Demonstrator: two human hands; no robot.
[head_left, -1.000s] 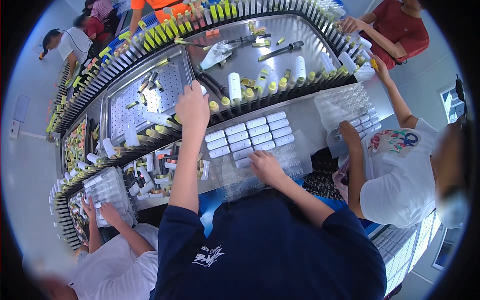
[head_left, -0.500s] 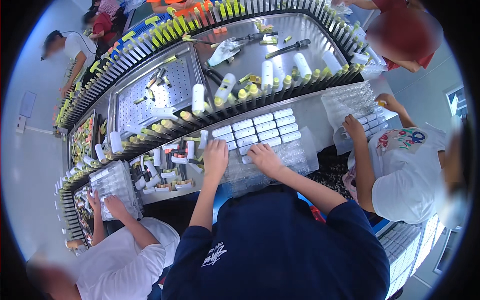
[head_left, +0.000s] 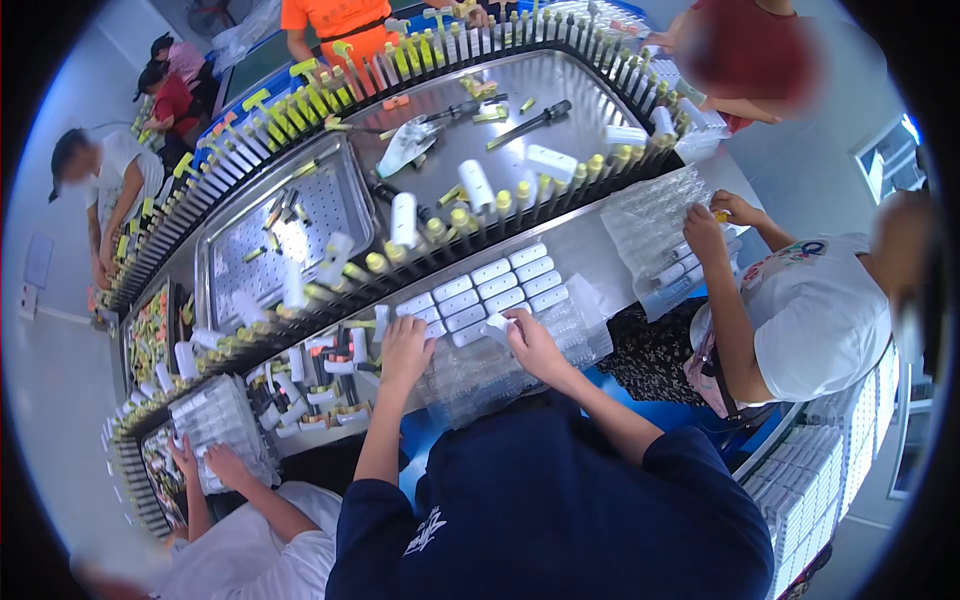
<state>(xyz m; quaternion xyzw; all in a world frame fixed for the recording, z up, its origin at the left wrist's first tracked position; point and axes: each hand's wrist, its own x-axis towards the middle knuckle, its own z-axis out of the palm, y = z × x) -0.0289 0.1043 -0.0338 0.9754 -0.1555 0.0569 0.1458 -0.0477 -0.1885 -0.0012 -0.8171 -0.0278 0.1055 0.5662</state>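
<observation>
Smooth, white, round-ended cases (head_left: 497, 285) lie in close rows mid-frame on the table (head_left: 585, 243), long axes running left to right, rising rightward (small dark dots mark their tops). The right hand (head_left: 535, 347) pinches a white piece (head_left: 496, 324) below them, its axis unclear; whether the left hand (head_left: 406, 352), at their lower left, grips anything, I cannot tell.
</observation>
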